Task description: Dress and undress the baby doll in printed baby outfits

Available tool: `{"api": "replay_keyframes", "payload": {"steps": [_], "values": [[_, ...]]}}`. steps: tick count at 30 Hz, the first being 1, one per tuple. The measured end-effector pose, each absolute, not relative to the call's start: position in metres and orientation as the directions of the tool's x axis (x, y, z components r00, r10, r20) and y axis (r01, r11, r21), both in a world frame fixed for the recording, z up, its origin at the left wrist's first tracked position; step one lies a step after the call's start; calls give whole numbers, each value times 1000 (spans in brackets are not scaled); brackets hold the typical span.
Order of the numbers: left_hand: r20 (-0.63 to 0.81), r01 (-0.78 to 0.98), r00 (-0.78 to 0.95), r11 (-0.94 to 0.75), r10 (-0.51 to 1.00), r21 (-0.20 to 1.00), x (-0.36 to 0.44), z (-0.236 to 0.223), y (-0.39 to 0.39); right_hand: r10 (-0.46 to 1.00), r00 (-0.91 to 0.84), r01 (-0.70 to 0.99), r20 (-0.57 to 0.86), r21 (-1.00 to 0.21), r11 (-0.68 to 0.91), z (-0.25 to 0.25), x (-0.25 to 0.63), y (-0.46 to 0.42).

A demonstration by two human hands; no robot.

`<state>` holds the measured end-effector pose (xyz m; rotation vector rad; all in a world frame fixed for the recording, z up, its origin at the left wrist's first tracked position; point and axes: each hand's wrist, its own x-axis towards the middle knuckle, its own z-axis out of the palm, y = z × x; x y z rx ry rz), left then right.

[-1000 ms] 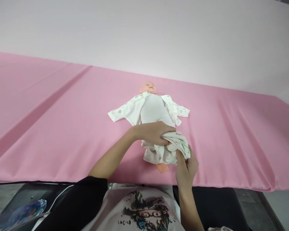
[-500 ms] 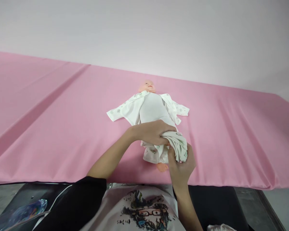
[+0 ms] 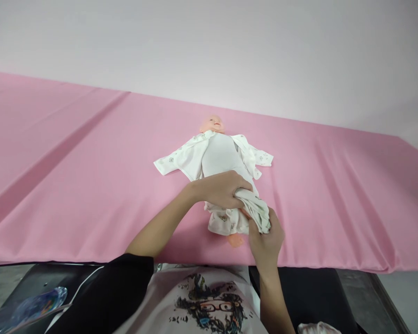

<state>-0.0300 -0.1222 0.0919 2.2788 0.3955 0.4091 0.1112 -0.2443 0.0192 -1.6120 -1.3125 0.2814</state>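
Observation:
A baby doll lies on its back, head at the far side, in an unfastened white printed jacket. White printed baby trousers cover one of its legs, and a bare foot sticks out of that cuff. The other trouser leg is bunched into a ring between my hands, with a little of the doll's leg showing inside. My left hand reaches across the doll's lower body and pinches the bunch's upper edge. My right hand is closed on its lower right edge.
Pink cloth with several creases covers the table, its front edge close to my body. A pale wall rises behind. A shiny transparent packet lies at lower left, and a whitish cloth at the bottom right.
My right hand has shifted slightly right, drawing the bunched trouser leg out a little. More of the doll's leg shows beside it. My left hand has barely moved.

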Motion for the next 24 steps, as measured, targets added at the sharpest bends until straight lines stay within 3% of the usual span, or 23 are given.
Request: {"api": "replay_keyframes", "payload": {"steps": [7, 20, 24], "values": [[144, 123, 919, -614, 366, 779, -31, 82, -110, 945, 217, 406, 244, -903, 140, 15, 134, -239], [78, 120, 937, -523, 341, 844, -29, 69, -100, 953, 272, 114, 130, -988, 102, 3, 139, -228], [78, 78, 959, -518, 272, 852, -31, 70, -98, 950, 299, 11, 91, -996, 92, -2, 138, -227]]}}
